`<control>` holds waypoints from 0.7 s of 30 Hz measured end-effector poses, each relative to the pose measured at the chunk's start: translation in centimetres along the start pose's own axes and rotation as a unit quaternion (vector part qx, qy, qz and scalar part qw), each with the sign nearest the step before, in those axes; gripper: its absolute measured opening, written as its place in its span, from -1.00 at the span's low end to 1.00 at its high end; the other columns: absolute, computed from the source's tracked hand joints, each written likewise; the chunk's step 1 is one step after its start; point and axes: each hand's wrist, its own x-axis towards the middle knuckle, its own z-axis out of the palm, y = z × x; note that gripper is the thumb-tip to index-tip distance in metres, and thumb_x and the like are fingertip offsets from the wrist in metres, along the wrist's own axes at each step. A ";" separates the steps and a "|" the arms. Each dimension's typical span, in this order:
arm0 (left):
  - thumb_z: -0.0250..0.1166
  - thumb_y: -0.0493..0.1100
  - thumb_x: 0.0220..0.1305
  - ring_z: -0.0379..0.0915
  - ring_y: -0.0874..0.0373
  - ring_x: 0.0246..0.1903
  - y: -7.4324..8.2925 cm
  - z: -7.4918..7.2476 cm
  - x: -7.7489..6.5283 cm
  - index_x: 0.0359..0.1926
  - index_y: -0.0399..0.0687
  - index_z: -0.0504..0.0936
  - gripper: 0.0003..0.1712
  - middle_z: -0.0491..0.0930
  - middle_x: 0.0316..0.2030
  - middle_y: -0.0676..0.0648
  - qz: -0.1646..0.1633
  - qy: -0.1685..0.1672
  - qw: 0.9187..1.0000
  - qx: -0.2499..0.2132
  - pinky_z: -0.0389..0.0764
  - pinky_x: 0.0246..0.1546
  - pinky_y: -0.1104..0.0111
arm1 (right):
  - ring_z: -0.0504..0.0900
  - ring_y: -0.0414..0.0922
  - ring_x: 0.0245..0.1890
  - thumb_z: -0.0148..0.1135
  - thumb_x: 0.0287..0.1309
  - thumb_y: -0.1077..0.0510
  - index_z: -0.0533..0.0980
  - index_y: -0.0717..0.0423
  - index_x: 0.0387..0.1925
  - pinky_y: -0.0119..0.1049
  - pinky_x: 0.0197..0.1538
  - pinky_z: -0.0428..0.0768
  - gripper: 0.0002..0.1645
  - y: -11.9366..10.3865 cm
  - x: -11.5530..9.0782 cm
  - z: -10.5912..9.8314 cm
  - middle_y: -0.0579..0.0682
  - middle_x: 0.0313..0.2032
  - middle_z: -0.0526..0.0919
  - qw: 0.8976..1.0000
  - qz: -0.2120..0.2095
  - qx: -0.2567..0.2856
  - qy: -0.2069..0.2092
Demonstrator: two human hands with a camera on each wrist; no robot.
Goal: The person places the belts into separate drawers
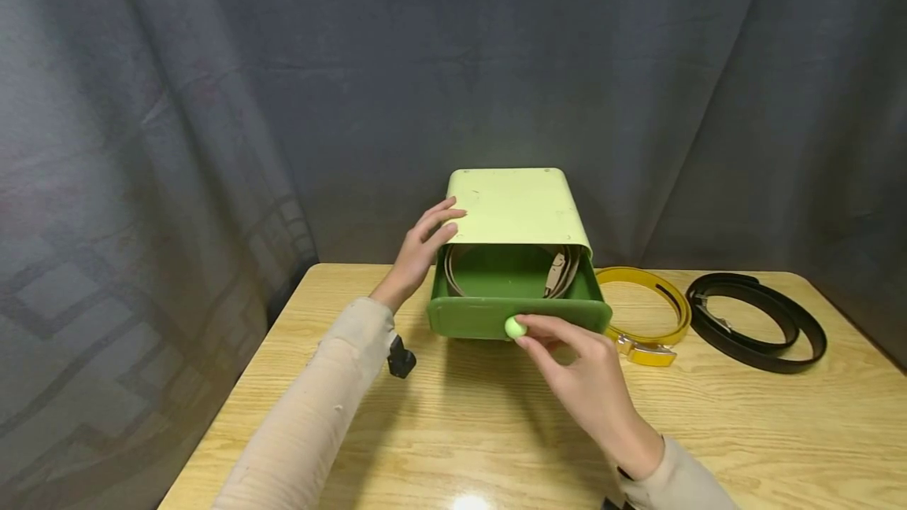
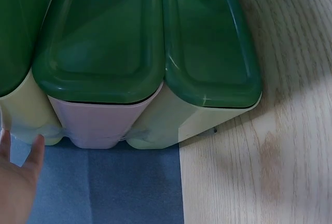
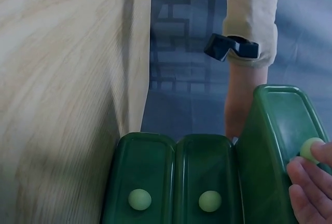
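A drawer unit with a pale yellow-green top (image 1: 513, 207) stands at the table's back, its upper green drawer (image 1: 464, 318) pulled out. My right hand (image 1: 584, 368) pinches the round light-green knob (image 1: 515, 327) on that drawer's front. Against the upper left edge of the unit rests my left hand (image 1: 420, 250), fingers extended. Inside the drawer lies a coiled strap, belt-like, with a pale end piece (image 1: 555, 275). Two lower drawers, one with a knob (image 3: 210, 201) and one with another knob (image 3: 139, 199), are closed in the right wrist view.
To the right of the unit, a coiled yellow belt (image 1: 679, 309) with a silver buckle lies on the wooden table (image 1: 708, 431). Beside it is a coiled black belt (image 1: 768, 354). A dark grey curtain (image 1: 368, 101) hangs behind the table.
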 end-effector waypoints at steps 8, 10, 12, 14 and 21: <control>0.05 -0.13 0.53 -0.07 0.13 0.48 0.1 -0.1 0.1 0.31 -0.20 0.48 -0.56 0.14 0.48 0.03 -0.001 -0.009 1.000 -0.008 0.06 0.41 0.00 | 0.68 -0.25 -0.42 0.52 -0.13 0.46 0.72 0.07 -0.11 -0.51 -0.34 0.59 -0.53 0.5 0.6 -0.1 -0.14 -0.35 0.76 1.000 0.010 -0.009 -0.004; 0.05 -0.14 0.53 -0.08 0.10 0.48 0.1 -0.1 0.1 0.31 -0.23 0.47 -0.55 0.13 0.48 0.01 -0.002 -0.010 1.000 -0.011 0.06 0.41 0.00 | 0.68 -0.26 -0.42 0.53 -0.11 0.45 0.72 0.05 -0.11 -0.51 -0.38 0.58 -0.53 0.6 0.8 -0.1 -0.16 -0.36 0.76 1.000 0.014 -0.014 -0.008; 0.04 -0.17 0.53 -0.09 0.06 0.49 0.6 -0.1 0.0 0.31 -0.27 0.46 -0.56 0.11 0.49 -0.04 -0.005 -0.013 1.000 -0.012 0.06 0.41 -0.02 | 0.68 -0.26 -0.43 0.52 -0.10 0.44 0.72 0.03 -0.11 -0.51 -0.42 0.57 -0.53 0.8 0.9 -0.1 -0.17 -0.36 0.75 1.000 0.015 -0.018 -0.009; 0.04 -0.18 0.52 -0.09 0.06 0.48 1.0 -0.1 -0.2 0.30 -0.28 0.46 -0.56 0.12 0.49 -0.05 -0.008 -0.013 1.000 -0.012 0.07 0.41 -0.01 | 0.67 -0.26 -0.44 0.52 -0.10 0.44 0.72 0.03 -0.10 -0.51 -0.44 0.57 -0.53 1.0 1.0 0.0 -0.16 -0.36 0.75 1.000 0.013 -0.022 -0.010; 0.04 -0.12 0.52 -0.06 0.16 0.47 0.0 -0.1 0.0 0.29 -0.16 0.50 -0.58 0.16 0.46 0.07 0.000 -0.006 1.000 -0.010 0.10 0.39 -0.01 | 0.67 -0.28 -0.43 0.52 -0.10 0.43 0.71 0.06 -0.09 -0.54 -0.32 0.58 -0.53 1.7 1.3 0.3 -0.15 -0.37 0.75 0.999 0.013 -0.030 -0.013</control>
